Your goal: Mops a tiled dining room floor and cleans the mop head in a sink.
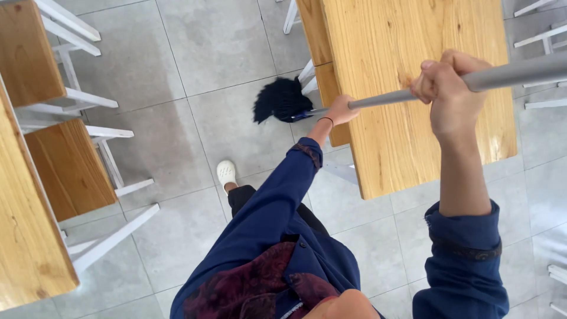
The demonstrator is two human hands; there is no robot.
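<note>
Right of centre, both hands are wrapped around the grey mop handle (413,93): right hand (450,82) high, left hand (341,110) lower. Black mop head (282,99) rests on the floor (207,53) beside the wooden surface (413,136); a damp streak upper left looks mopped, elsewhere looks dry.

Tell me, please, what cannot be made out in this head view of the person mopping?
- Mop handle: its upper end runs off the right edge.
- Mop head: its far side is hidden by the wooden bench.
- Right hand and left hand: palms face away, wrapped around the handle.
- Second foot: hidden under the body; only one white shoe shows.
</note>
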